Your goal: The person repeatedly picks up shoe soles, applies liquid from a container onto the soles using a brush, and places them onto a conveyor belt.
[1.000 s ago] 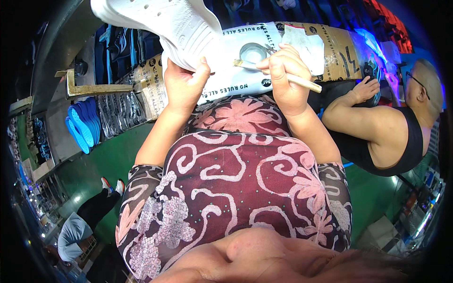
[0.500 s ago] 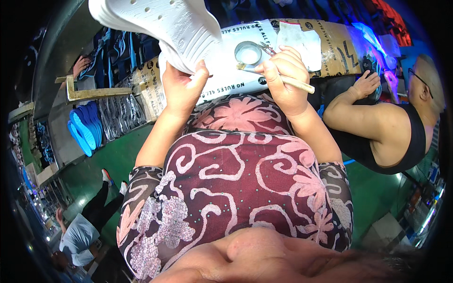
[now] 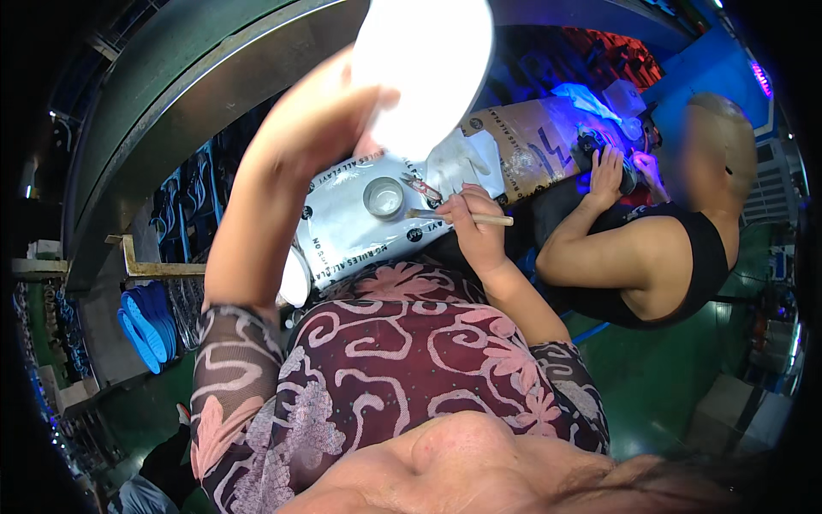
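Raised at the top of the view, my left hand (image 3: 370, 116) grips a white foam shoe (image 3: 428, 60), washed out by bright light so its surface detail is lost. My left fingers are partly hidden and blurred. My right hand (image 3: 476, 230) is closed around the wooden handle of a small brush (image 3: 495, 220). The bristle end points left, close to a round metal tin (image 3: 384, 198); whether the two touch I cannot tell. Beside the tin lies a small red-handled tool (image 3: 419, 188). Another white piece (image 3: 295, 278), partly hidden, rests near my left elbow.
White printed sheeting (image 3: 334, 227) and taped cardboard (image 3: 514, 141) cover the bench. To my right a co-worker (image 3: 659, 248) handles a dark item under blue light. Blue soles (image 3: 147, 325) stand stacked at left, near a metal conveyor frame (image 3: 111, 146).
My left hand has lifted the shoe up and to the right and turned it. The right hand still holds the brush, now lower in view. The whole view has shifted.
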A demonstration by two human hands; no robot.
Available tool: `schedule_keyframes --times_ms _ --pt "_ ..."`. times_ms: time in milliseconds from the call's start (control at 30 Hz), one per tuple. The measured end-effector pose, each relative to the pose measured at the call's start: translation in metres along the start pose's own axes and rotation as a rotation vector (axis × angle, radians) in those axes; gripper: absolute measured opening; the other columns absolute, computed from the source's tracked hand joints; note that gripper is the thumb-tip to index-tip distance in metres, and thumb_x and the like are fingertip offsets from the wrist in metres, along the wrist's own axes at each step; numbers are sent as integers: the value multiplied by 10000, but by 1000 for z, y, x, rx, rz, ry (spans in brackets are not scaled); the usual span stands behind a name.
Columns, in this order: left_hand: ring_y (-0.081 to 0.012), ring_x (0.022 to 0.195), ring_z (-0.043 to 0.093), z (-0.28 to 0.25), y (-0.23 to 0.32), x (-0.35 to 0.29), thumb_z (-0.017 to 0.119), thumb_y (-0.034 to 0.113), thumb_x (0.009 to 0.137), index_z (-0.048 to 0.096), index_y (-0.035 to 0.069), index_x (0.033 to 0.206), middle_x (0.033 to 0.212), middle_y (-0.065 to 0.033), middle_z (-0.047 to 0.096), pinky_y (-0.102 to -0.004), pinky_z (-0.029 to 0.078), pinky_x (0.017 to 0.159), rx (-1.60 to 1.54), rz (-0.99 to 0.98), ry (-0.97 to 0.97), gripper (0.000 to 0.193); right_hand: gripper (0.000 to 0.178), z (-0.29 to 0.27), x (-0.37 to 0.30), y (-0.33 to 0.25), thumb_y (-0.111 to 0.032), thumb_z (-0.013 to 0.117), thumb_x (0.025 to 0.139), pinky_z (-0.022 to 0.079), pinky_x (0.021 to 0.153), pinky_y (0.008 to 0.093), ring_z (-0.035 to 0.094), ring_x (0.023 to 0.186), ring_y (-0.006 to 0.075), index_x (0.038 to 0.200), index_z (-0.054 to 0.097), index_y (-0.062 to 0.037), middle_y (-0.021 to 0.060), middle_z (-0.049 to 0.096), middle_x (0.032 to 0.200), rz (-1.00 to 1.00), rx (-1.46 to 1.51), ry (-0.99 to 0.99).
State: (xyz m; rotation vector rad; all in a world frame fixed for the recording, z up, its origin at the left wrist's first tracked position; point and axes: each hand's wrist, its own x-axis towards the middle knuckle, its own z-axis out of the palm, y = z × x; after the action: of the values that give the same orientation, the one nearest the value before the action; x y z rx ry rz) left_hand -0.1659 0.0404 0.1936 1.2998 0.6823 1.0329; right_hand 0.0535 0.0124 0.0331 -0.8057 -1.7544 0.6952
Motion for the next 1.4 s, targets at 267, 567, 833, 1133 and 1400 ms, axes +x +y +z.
schedule_keyframes --times_ms 267,567,833,1133,1400 --pt "-285 955 602 9 18 72 599 263 856 427 -100 1185 1101 -270 556 -315 513 821 -466 104 92 519 325 2 -2 10 -162 469 912 411 862 347 543 599 180 669 613 -2 58 590 595 156 53 15" --pt "-338 809 632 -111 -181 -223 660 396 751 367 48 1318 901 -221 633 -396 495 724 1277 -560 838 727 335 16 -8 13 -207 477 936 417 597 230 515 599 102 740 614 28 56 592 682 378 311 -54" --pt "-218 582 595 -69 -253 -307 619 370 782 316 30 1324 751 -113 613 -330 488 525 690 -752 1016 708 328 33 -5 8 -210 491 929 416 599 226 519 605 98 743 629 21 55 598 686 378 312 -138" --pt "-95 527 499 -63 -195 -255 614 209 797 490 47 967 746 -19 571 -198 386 440 -677 -233 850 265 368 24 -11 19 -260 474 937 404 614 238 504 624 108 750 611 26 64 579 675 477 337 -157" --pt "-171 854 615 -5 -162 -173 574 32 805 371 0 1203 1058 -130 568 -261 534 633 218 12 1000 448 349 30 8 -12 -239 485 928 437 702 265 536 633 117 768 615 43 80 617 699 378 424 -199"
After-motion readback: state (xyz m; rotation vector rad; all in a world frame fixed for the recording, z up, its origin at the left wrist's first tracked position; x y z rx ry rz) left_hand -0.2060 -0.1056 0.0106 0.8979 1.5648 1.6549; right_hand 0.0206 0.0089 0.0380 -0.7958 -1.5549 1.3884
